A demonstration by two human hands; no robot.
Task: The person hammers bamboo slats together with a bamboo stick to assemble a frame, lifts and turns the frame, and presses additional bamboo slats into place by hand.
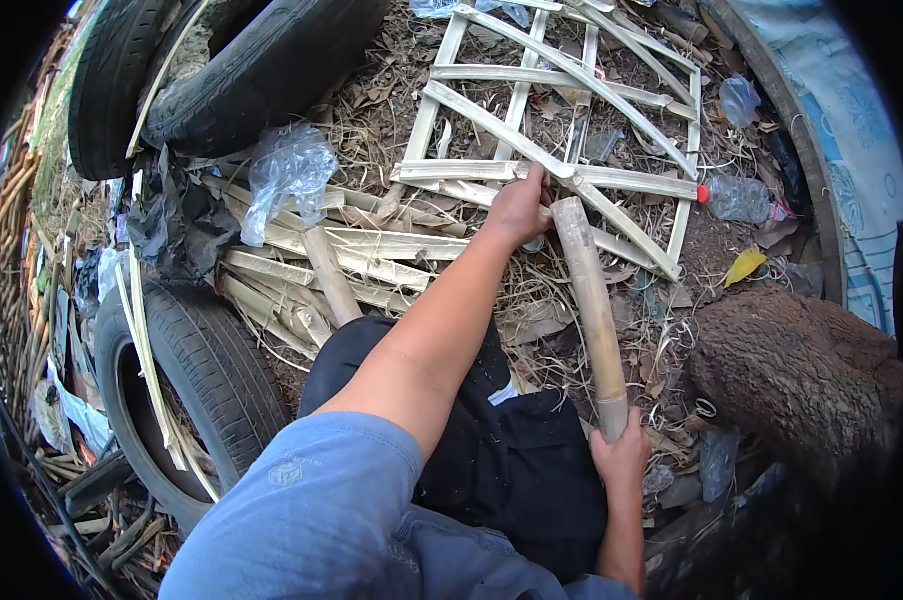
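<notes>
My left hand (520, 212) is closed on the lower part of a lattice of pale split-bamboo strips (502, 130), near where several strips cross. The lattice lies on the littered ground ahead of me. At the lower right, my right hand (622, 450) grips the near end of a thick round bamboo piece (594, 305). That piece points away from me, and its far end is close beside my left hand, at the lattice's lower edge.
Tires stand at the upper left (262, 80) and lower left (207, 370). Loose bamboo strips (372, 262) and a plastic bag (292, 175) lie left of centre. To the right are a plastic bottle (740, 199), a yellow leaf (745, 266) and a thick log (797, 370).
</notes>
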